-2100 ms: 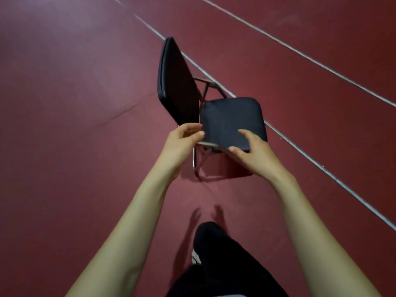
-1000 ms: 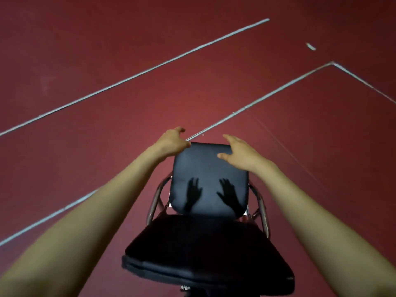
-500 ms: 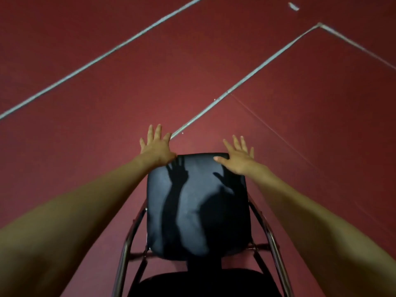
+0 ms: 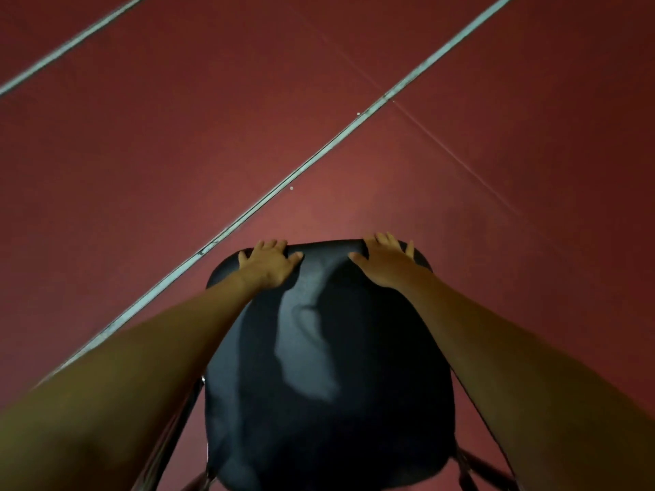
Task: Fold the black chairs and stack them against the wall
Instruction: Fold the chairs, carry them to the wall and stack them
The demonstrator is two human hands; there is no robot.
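With left fingers [image 4: 269, 244] curled over the far top edge of the backrest [image 4: 319, 288] and the thumb flat on its near face, grasps the chair [image 4: 329, 402] near the left corner of that edge. Grasps likewise with right fingers [image 4: 384, 239], bent over the same edge near the right corner, thumb pointing inward on the padding. Holds left hand [image 4: 266, 266] and right hand [image 4: 386, 268] apart, with a bare stretch of edge between them. Reaches with both bare forearms from the near corners of the view, one along each side of the backrest. Looks down on the chair at near centre: black padding, broad at the near end, narrower toward the hands, with a pale sheen and arm shadows down the middle. Shows thin metal frame tubes [image 4: 177, 430] beside the backrest at near left and near right; cannot tell from this angle whether the seat is folded. Stands on a dark red floor [image 4: 141, 178]. Has a pale line [image 4: 283, 187] running from near left to far right just left of the chair, a second line [image 4: 71, 42] parallel at far left, and a faint thin line [image 4: 453, 155] slanting off at right.
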